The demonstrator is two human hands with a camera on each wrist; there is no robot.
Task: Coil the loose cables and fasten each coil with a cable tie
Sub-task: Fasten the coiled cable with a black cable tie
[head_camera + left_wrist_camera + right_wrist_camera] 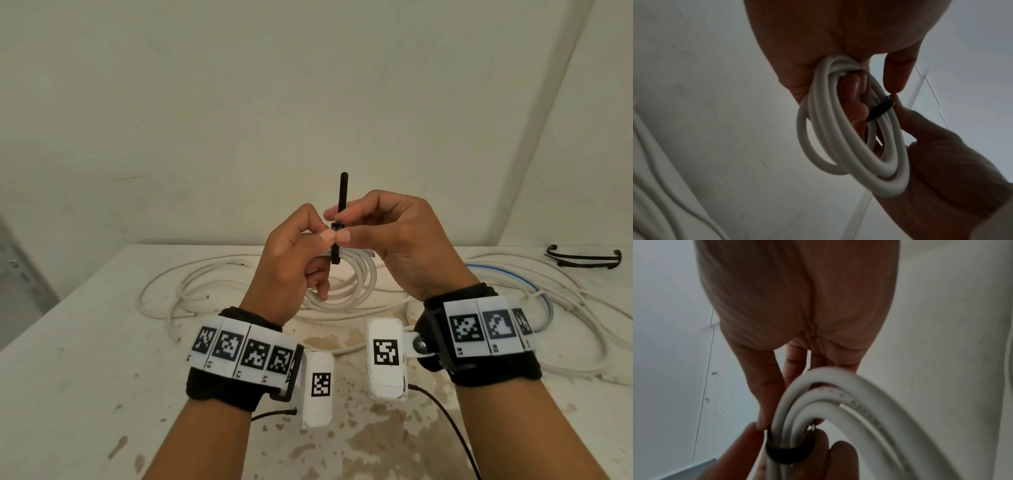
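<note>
Hands are held together above the bench (102, 342): white cable coil (356, 284) is gripped by the left hand (291, 260), black cable tie (337, 226) is pinched by the right hand (400, 240).

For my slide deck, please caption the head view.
Both hands, left hand and right hand, cinch a black cable tie around a white cable coil.

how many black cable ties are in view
3: one black plastic cable tie looped around the held white coil, two spare black ties at the table's far right corner; others may be hidden.
</note>
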